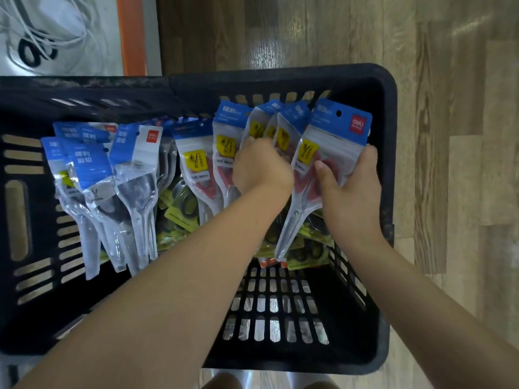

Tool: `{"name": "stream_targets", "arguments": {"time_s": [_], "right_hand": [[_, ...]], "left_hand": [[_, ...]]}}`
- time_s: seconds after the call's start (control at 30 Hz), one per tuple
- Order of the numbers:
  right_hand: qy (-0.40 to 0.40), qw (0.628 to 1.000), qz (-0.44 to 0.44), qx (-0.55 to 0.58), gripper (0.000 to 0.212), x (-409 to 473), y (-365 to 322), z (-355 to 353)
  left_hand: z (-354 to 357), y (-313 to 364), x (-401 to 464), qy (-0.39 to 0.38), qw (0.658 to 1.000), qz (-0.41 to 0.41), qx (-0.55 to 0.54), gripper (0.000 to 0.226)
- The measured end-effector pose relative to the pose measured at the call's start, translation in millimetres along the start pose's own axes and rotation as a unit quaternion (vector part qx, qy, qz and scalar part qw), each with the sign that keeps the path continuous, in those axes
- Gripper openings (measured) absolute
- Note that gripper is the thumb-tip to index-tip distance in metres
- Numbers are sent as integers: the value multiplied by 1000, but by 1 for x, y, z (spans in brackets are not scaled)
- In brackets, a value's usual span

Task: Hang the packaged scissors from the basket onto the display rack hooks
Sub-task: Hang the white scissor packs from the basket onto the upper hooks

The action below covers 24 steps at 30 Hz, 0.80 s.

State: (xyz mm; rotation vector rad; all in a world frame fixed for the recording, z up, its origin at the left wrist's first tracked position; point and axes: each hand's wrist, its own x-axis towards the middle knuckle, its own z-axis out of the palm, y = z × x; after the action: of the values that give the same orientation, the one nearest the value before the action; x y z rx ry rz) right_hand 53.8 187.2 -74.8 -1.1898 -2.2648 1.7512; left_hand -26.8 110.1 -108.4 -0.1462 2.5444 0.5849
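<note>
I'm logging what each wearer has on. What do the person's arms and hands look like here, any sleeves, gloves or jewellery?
Both arms are bare from the frame's edge to the fingers: no sleeves show. The left hand and the right hand wear no gloves, and no watch, bracelet or ring shows. The nails in view look short and unpainted.

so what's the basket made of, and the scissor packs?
Basket: looks like moulded black plastic, matte, judging by the slotted walls and rounded rim. Scissor pack in the right hand: clear glossy plastic pouch, which shows glare and the red handles inside, under a blue printed header with a hang hole, probably card or film.
</note>
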Motion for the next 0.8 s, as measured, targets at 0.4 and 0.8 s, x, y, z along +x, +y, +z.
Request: {"name": "stream_targets", "arguments": {"time_s": [0.4,0.8], "right_hand": [[-92,993,50,47,25,-20,-59,-6],[-173,976,7,131,7,-88,-300,7]], "left_hand": [[-88,-34,-38,-106,921,-96,-363,5],[-328,-27,-121,-30,827,-108,-551,22]]}}
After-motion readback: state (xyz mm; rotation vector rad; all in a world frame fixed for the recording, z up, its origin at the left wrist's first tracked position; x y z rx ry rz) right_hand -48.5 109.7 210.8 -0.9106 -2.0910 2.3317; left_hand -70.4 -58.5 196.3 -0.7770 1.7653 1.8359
